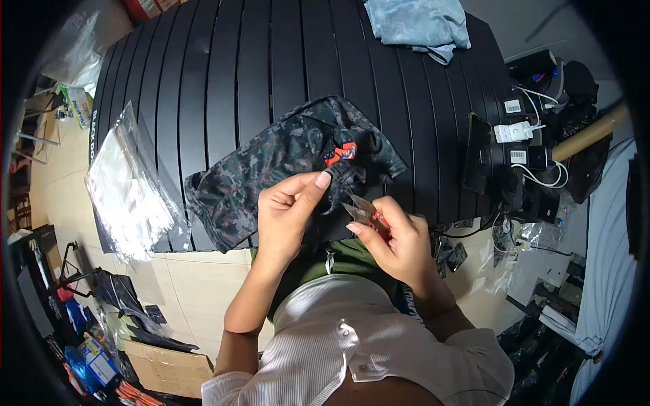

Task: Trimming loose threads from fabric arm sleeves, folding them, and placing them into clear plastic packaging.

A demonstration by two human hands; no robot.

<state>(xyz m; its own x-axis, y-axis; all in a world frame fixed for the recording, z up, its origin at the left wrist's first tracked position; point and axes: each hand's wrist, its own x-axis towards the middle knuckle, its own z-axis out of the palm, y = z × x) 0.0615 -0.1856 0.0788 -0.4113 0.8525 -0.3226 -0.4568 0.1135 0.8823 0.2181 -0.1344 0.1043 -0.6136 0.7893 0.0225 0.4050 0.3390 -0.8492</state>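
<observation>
Head view. A camouflage garment (284, 162) lies spread on the black slatted bench (223, 61), its near hem hanging over the bench edge toward the person. Its long axis runs roughly from 8 o'clock to 2 o'clock across the bench, the lower left end at the bench edge and the upper right end well onto the slats. An orange tag (340, 153) sits near the garment's middle, at about 1 o'clock from the left hand.

The left hand (288, 216) has its grip pressed together on a fold of the near hem, thumb and forefinger pinching the dark cloth and lifting it slightly off the bench. The right hand (396, 243) is closed around a small thread snip (362, 211) with a reddish handle; the blades point toward 10 o'clock, at the pinched cloth, and lie just beside it. Whether the blades are parted I cannot tell.

As a judgement, the trimming of the hem looks under way: the garment is out of its bag and laid flat, and the tool is at the cloth, but no cut threads can be made out, so how much is left cannot be read.

At 9 o'clock lies a stack of clear plastic bags (128, 189); at 12 o'clock, a pale blue cloth (420, 24); at 3 o'clock, a dark phone (477, 152).
</observation>
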